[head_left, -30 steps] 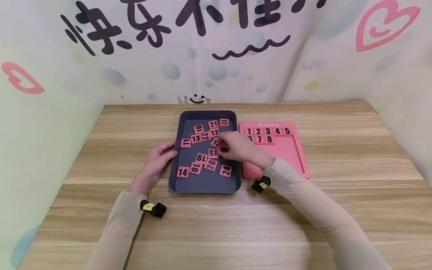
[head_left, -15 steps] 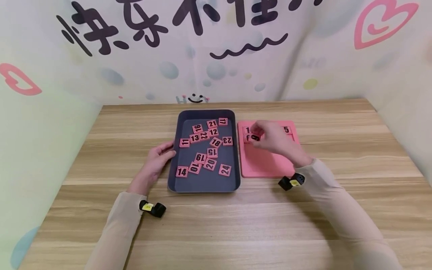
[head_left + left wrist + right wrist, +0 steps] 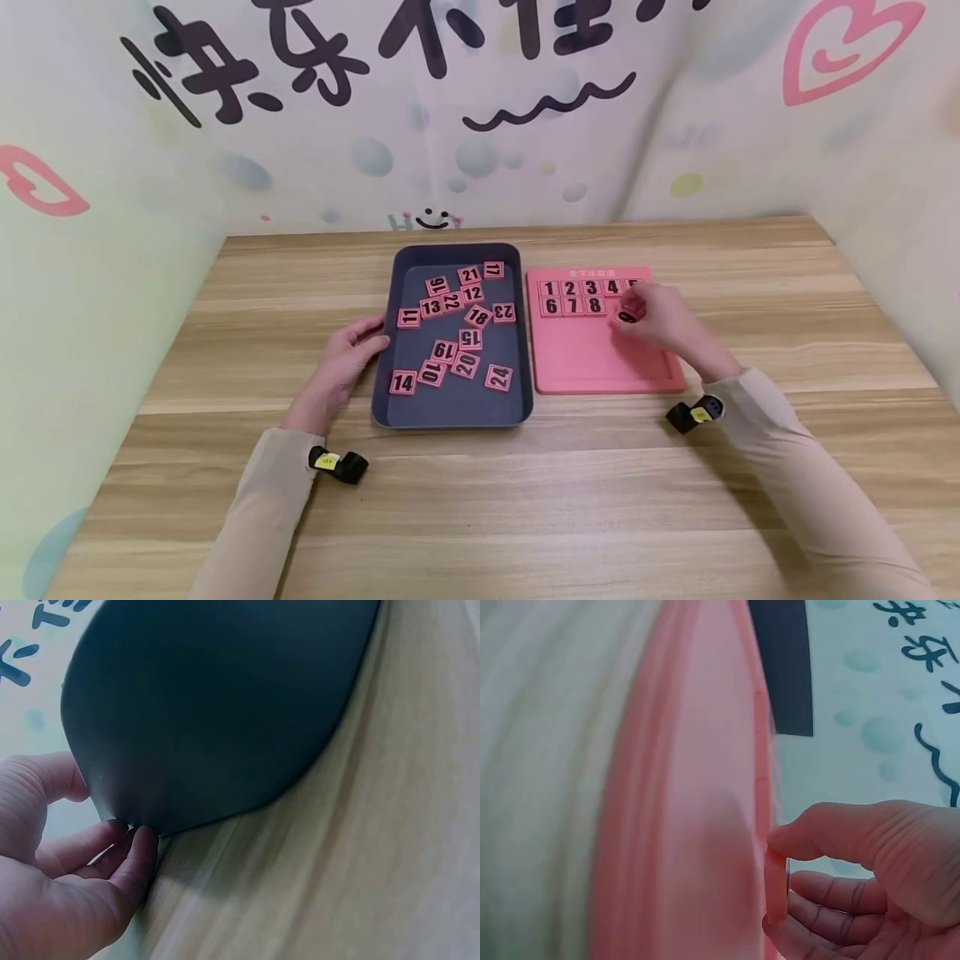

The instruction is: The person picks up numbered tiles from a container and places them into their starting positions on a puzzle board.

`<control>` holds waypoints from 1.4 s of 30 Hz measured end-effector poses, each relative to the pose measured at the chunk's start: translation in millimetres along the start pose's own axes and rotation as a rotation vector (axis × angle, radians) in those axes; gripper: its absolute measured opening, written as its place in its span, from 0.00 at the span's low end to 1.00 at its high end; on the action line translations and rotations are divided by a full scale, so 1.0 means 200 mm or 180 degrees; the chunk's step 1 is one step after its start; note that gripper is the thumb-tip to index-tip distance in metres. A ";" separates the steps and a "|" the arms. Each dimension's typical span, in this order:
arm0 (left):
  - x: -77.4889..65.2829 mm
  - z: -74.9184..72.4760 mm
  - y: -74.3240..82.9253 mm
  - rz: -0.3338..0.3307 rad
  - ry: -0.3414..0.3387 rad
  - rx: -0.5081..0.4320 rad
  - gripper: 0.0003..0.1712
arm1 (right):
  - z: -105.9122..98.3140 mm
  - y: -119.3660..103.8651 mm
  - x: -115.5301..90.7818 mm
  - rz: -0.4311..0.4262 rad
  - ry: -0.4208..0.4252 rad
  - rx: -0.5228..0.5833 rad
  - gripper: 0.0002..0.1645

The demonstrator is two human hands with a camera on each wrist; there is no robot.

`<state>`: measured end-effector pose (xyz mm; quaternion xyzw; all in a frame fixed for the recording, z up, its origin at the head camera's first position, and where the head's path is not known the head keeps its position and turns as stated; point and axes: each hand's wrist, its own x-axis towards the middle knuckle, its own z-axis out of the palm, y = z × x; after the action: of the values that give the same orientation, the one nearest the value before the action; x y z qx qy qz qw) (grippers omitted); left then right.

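Observation:
In the head view my right hand (image 3: 660, 318) pinches a pink number tile (image 3: 627, 317) marked 9, tilted, over the second row of the pink puzzle board (image 3: 577, 362). The right wrist view shows this tile (image 3: 775, 885) edge-on between thumb and fingers, close to the board. Tiles 1 to 5 line the board's top row, with 5 partly behind my hand; tiles 6, 7 and 8 (image 3: 595, 306) sit below them. My left hand (image 3: 347, 358) holds the left side of the dark tray (image 3: 450, 412), thumb at the rim and fingertips low on its wall (image 3: 195, 712).
Several loose number tiles lie in the tray at mixed angles, among them 14 (image 3: 402, 382), 24 (image 3: 498, 377) and 23 (image 3: 504, 312). Tray and board stand side by side on the wooden table (image 3: 480, 508). A printed backdrop (image 3: 420, 108) rises behind the table.
My right hand has taken the 9 tile out of the tray and carried it right, across the board to beside the 8. The left hand has stayed at the tray.

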<state>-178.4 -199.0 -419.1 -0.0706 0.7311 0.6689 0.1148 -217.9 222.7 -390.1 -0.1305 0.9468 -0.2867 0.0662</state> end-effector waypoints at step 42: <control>-0.01 0.00 0.01 -0.0002 0.0006 0.0028 0.29 | -0.01 0.02 0.08 0.0203 0.0034 -0.0073 0.14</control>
<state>-177.9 -198.4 -417.1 -0.0709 0.7341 0.6656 0.1146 -235.3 222.8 -391.0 -0.0994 0.9540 -0.2744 0.0687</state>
